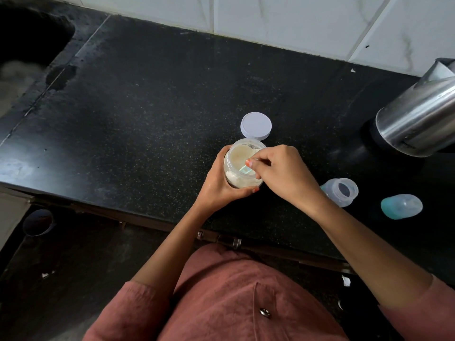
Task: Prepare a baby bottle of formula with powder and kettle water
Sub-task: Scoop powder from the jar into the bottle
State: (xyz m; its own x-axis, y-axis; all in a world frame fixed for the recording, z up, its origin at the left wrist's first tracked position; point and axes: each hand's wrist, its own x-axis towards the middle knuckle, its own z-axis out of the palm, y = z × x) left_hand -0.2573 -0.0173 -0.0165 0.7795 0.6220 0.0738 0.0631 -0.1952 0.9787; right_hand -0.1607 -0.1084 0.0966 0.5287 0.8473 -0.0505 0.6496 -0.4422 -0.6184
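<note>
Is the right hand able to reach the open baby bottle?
Probably yes: the baby bottle sits uncapped close beside the right hand, nothing between them, though that hand holds a scoop in the jar.

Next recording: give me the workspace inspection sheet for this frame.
Surface: black speckled counter, smudged at left.
Job's things: open jar of powder, white lid behind it; open bottle and cap, apart, at right; steel kettle far right.
Clutter: nothing seen.
Grippers: left hand grips the jar; right hand pinches a scoop inside it.
Cables: nothing seen.
Surroundings: sink at left, tiled wall behind, cup below the counter.
</note>
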